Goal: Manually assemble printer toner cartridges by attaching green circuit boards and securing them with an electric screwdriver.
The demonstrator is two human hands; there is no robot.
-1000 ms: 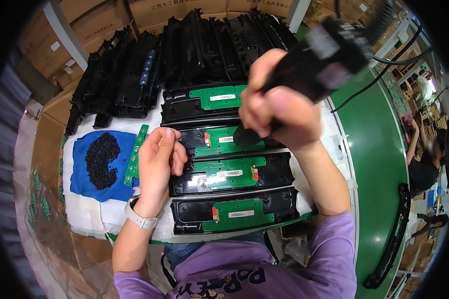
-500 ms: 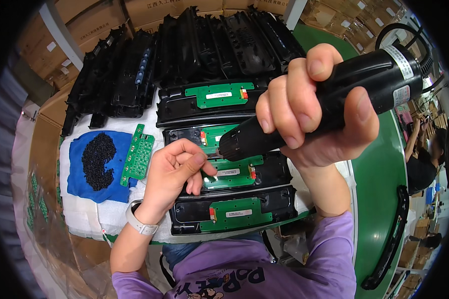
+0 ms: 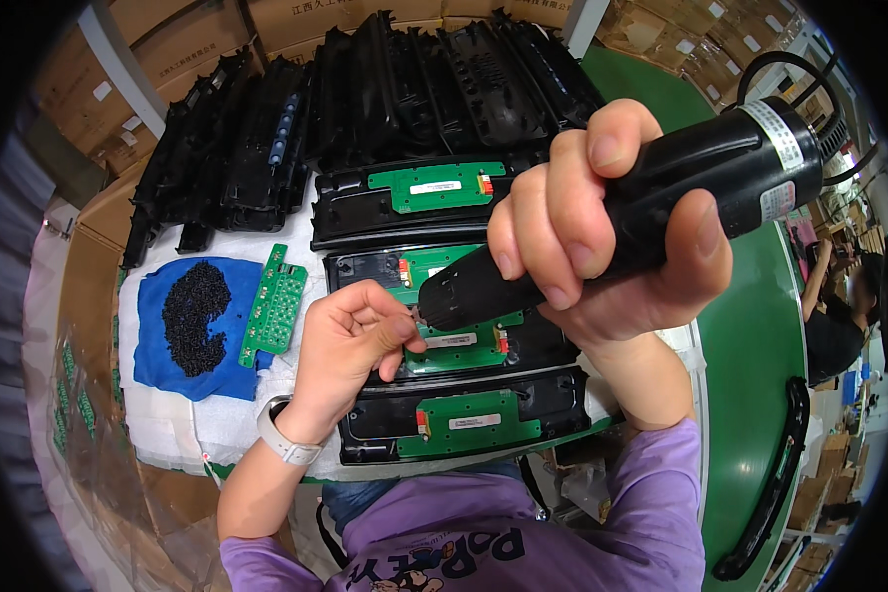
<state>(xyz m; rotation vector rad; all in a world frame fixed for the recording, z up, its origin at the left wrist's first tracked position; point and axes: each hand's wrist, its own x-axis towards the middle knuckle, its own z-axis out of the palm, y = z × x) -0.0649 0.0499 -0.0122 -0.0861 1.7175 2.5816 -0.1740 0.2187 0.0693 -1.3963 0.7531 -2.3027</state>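
My right hand [image 3: 582, 222] is wrapped round a black electric screwdriver [image 3: 705, 168], which slants down to the left over the table. At the driver's tip, the thumb and fingers of my left hand [image 3: 350, 340] are pinched together; whatever they hold is too small to make out. Below them lies a black plastic panel [image 3: 548, 340] carrying a green circuit board [image 3: 464, 357], partly covered by my left fingers and the driver. Nearer to me is another panel [image 3: 375, 419] with its own green board [image 3: 493, 407]. Two more such panels lie farther off.
A pile of small black screws [image 3: 192, 321] sits on a blue cloth [image 3: 153, 345] at the left, beside a loose green board [image 3: 274, 306]. Several black plastic housings [image 3: 395, 89] are stacked at the back. The driver's cable [image 3: 775, 56] loops at the upper right.
The screwdriver and my right hand have shifted slightly left and down, bringing the tip to my left fingertips. My left hand has closed its fingers more and moved very little.
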